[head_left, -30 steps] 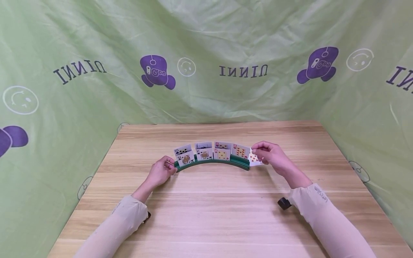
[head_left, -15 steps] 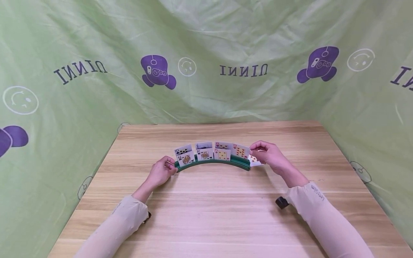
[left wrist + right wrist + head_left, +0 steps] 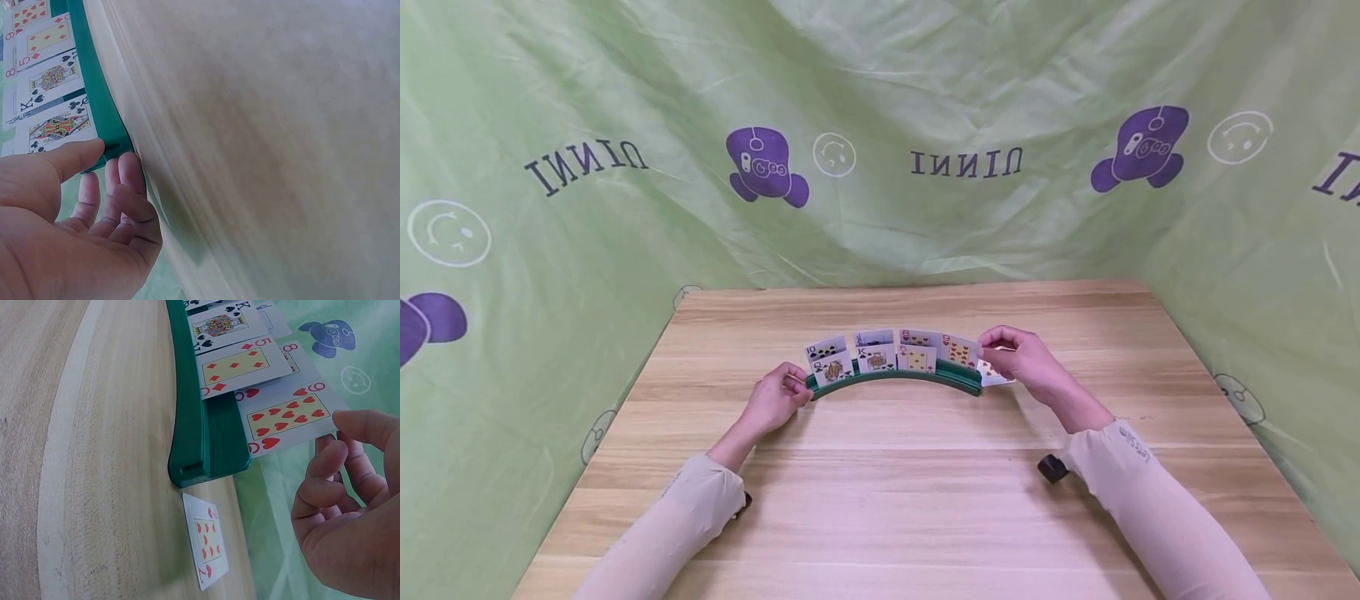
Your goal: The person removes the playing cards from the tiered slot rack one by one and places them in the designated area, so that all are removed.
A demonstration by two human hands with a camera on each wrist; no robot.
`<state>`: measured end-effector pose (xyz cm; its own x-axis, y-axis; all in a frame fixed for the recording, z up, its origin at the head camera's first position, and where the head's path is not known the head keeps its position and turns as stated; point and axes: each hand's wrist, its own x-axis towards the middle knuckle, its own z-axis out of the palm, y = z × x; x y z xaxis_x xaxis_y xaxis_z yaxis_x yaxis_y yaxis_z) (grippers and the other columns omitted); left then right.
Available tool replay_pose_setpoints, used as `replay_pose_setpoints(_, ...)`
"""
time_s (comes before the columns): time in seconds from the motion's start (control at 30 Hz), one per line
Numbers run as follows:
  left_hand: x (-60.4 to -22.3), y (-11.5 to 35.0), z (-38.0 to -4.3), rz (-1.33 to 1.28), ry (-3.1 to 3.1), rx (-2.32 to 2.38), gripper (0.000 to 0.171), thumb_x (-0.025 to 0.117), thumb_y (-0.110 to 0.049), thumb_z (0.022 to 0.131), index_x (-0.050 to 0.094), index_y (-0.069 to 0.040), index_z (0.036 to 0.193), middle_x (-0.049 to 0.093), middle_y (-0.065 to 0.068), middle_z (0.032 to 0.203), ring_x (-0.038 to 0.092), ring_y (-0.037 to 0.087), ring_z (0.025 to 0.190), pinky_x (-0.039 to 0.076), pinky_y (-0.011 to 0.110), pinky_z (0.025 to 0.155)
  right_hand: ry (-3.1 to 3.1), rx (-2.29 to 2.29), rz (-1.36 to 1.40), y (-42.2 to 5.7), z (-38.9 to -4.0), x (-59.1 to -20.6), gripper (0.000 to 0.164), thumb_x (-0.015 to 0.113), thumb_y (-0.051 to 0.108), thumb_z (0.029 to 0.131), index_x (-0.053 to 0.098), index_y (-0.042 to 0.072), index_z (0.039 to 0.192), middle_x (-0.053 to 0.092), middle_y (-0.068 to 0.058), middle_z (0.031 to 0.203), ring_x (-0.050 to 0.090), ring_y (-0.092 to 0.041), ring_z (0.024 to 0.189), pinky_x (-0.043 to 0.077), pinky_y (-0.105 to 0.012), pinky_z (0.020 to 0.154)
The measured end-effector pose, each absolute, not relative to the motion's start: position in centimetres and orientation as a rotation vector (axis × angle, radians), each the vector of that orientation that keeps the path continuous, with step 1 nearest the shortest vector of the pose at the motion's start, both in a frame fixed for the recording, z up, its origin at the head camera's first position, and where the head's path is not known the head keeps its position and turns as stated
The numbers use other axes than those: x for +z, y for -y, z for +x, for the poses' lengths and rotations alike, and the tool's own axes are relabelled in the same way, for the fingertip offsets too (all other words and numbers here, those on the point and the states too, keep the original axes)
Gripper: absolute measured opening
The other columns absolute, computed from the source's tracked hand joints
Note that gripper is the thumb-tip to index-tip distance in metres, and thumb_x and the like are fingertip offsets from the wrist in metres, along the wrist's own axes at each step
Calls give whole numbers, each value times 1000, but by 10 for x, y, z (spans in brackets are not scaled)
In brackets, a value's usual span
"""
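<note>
A curved green playing card holder (image 3: 895, 375) stands on the table with cards in two rows. My left hand (image 3: 772, 398) pinches its left end between thumb (image 3: 84, 156) and fingertips. In front stand a queen of clubs (image 3: 59, 128), a king of spades (image 3: 220, 326) and a five of diamonds (image 3: 234, 367). Behind them are a ten (image 3: 825, 348), a jack (image 3: 874, 337) and a red eight (image 3: 916, 337). At the right end, my right hand (image 3: 1028, 367) pinches the outer edge of the nine of hearts (image 3: 289, 415), which stands in the back row.
A seven of hearts (image 3: 208, 539) lies face up on the wooden table (image 3: 880, 500), just past the holder's right end and partly under my right hand in the head view. A green printed cloth (image 3: 887, 233) hangs behind and beside the table.
My right hand has shifted a little left, from over the seven of hearts to the edge of the nine of hearts. The left hand and the card holder keep their place.
</note>
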<state>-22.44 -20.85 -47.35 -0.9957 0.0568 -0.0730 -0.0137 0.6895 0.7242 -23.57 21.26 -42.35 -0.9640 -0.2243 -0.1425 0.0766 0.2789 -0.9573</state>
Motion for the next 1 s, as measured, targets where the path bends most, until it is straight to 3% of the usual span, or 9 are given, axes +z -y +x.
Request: replay_pose_setpoints(1.0, -473, 209, -223, 52, -2811, 1195, 24, 72, -9, 87, 59, -6, 107, 70, 10, 92, 65, 19, 83, 49, 27, 70, -2402, -1756, -69, -227, -243, -414, 24, 63, 18, 97, 56, 2, 113, 53, 6, 79, 46, -8, 65, 40, -22, 58)
